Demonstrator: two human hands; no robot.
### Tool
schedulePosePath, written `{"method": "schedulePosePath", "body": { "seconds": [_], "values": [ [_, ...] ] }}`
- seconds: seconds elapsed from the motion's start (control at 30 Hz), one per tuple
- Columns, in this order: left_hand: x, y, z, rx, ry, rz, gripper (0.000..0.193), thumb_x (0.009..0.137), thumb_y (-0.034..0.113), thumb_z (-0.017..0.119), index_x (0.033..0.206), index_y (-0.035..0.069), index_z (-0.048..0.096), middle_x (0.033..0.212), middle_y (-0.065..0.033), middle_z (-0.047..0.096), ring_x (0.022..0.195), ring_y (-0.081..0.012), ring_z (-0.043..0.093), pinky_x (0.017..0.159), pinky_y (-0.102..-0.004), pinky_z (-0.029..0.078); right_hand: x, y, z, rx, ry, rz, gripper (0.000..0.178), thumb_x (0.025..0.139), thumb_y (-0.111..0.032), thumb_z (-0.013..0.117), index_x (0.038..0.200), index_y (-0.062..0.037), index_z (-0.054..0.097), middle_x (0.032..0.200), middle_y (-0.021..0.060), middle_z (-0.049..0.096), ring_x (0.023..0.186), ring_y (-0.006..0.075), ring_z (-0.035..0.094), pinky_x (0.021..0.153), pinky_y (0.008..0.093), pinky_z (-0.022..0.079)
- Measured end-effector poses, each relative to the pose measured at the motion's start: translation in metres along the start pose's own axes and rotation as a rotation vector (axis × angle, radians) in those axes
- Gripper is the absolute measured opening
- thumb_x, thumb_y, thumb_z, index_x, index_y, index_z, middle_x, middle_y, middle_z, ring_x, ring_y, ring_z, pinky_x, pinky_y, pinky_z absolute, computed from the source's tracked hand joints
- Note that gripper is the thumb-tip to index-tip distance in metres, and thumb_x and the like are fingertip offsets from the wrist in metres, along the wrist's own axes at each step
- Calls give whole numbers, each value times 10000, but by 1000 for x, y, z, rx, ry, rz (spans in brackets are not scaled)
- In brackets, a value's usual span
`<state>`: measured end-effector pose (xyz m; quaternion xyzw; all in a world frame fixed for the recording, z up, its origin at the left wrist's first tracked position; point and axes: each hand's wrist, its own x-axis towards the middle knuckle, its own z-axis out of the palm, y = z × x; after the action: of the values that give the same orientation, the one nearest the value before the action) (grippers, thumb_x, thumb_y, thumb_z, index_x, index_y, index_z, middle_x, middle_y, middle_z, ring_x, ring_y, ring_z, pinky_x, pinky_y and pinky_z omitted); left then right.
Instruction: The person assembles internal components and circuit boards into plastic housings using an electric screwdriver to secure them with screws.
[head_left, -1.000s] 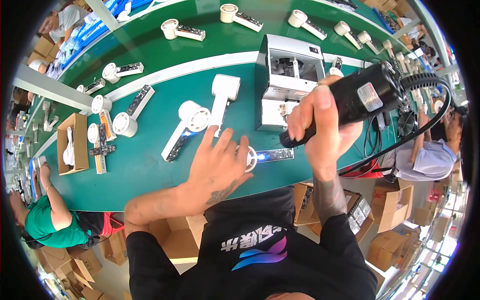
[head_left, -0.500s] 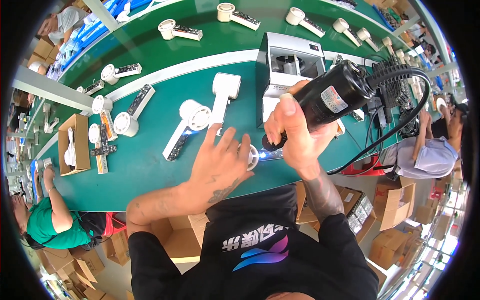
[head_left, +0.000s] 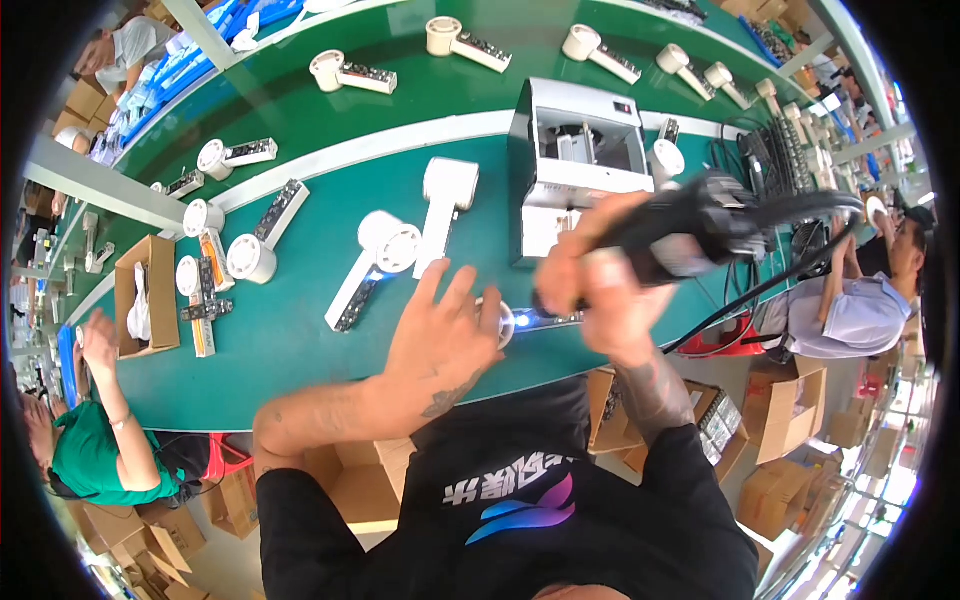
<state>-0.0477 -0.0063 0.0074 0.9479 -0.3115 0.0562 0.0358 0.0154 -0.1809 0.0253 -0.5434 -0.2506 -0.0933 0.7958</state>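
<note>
Lit fan (head_left: 507, 325): laid on the worktop (head_left: 290, 375) close to its near edge, between the two hands; its round head is partly covered by the left fingers
Long axis: run roughly left to right, with the head at the left and the glowing handle (head_left: 548, 320) pointed right, its far end hidden below the right hand
Left hand (head_left: 445, 330): held palm down, fingers spread and a little bent, at the fan's head; whether the head is pinched or only steadied cannot be told
Right hand (head_left: 615, 285): closed around a black power screwdriver (head_left: 690, 235), blurred, above the handle
Screwdriver nose: slanted down and left toward the handle; contact cannot be told
Nearer hand: the left for the head, the right for the handle; any tool move is judged to turn on the nose being lined up over that strip
Neighbour fan (head_left: 375, 265): left lying farther up the worktop, beyond the left hand
</note>
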Motion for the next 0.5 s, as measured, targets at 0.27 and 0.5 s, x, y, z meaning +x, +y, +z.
{"method": "schedulePosePath", "body": {
  "seconds": [0.27,0.5],
  "values": [
    [-2,2,4,12,52,-8,623,766,397,794,1174,-50,646,902,-142,683,1136,-280,545,1084,-463,354,56,-47,-11,-183,160,-282,274,1018,-264,559,1117,-12,516,582,21,412,400,121,400,377,291,357],
    [-6,5,7,-25,61,-33,629,770,374,798,1187,-65,629,901,-146,680,1139,-286,543,1104,-459,342,52,-29,0,-331,182,-134,196,975,-137,611,882,7,516,558,39,454,398,130,430,390,295,380]
  ]
}}
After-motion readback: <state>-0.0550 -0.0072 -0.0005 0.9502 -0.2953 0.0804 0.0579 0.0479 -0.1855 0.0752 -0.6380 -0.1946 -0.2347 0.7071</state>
